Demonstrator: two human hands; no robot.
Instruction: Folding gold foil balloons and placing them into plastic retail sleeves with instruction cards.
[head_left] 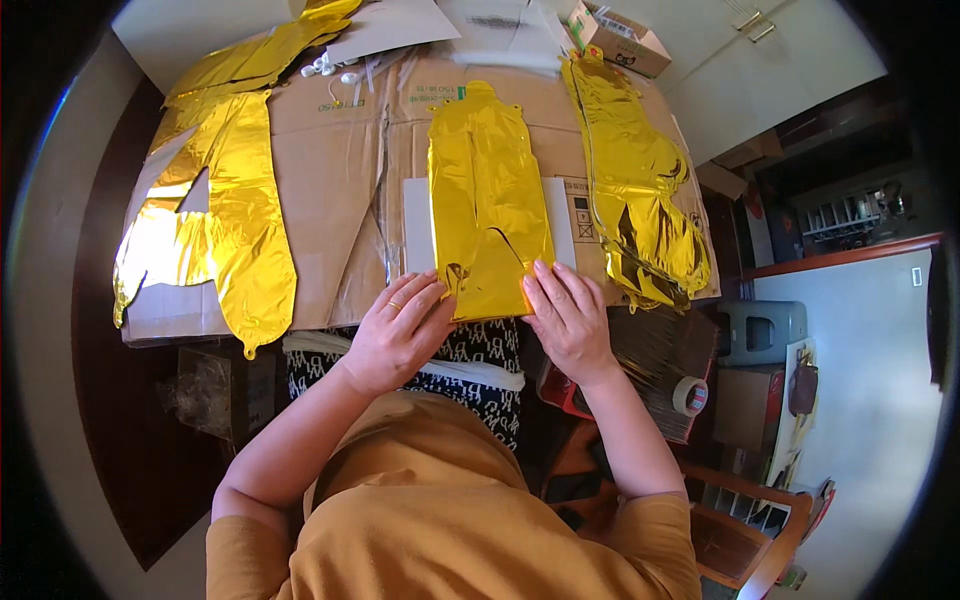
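Observation:
A flat gold foil balloon [488,180], folded into a long strip, lies over a white sheet [417,225] in the middle of the cardboard. My left hand [397,335] holds its near left corner, fingers on top and thumb by the edge. At the near right corner, my right hand [572,325] grips the foil in the same way, fingertips pressed on its surface. Another flat gold foil balloon [245,210] with an angular cut-out shape is spread out to the left. On the right lies a crumpled gold foil balloon [640,170].
Flattened cardboard [330,200] covers the work surface. More gold foil [235,68] is stacked at the far left, near small white pieces [322,66]. A small open box [620,38] stands at the far right. A tape roll [690,396] and a wooden chair [745,540] are lower right.

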